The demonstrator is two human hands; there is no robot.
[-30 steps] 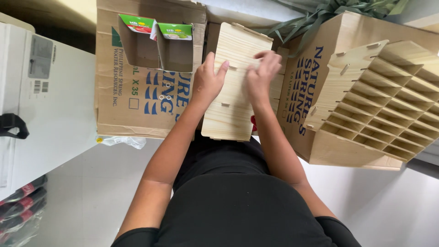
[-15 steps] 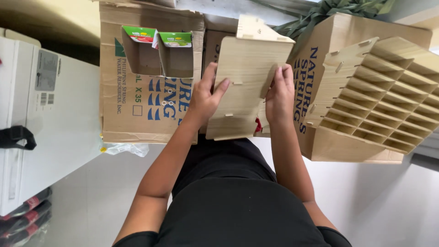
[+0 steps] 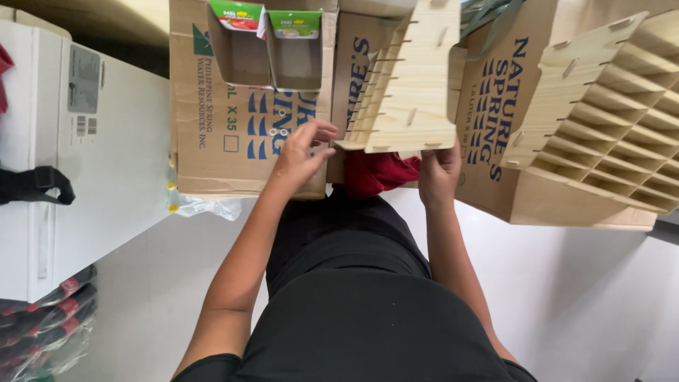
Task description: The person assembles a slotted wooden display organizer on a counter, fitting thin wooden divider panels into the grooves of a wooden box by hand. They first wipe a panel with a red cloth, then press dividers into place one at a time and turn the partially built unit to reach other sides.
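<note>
A light wooden rack [image 3: 414, 78] with several slotted dividers is tilted up in front of me, its open slots facing left. My right hand [image 3: 438, 173] grips its lower edge from below. My left hand [image 3: 304, 152] hovers at the rack's lower left corner with fingers spread and nothing in them; whether the fingertips touch the wood is unclear. Under the rack lies a red cloth [image 3: 378, 173]. Behind my left hand stands a cardboard box [image 3: 212, 141] with blue print.
A second, larger wooden divider rack [image 3: 601, 120] rests on another printed cardboard box [image 3: 495, 155] at the right. Two small open cartons [image 3: 272, 49] sit in the left box. A white appliance [image 3: 113, 163] with a black strap [image 3: 35, 184] stands left; wrapped bottles [image 3: 42, 318] lie below.
The rack has gone from flat against both palms to raised and turned, dividers now showing. My left hand has come off its face; my right hand has slid to the lower edge.
</note>
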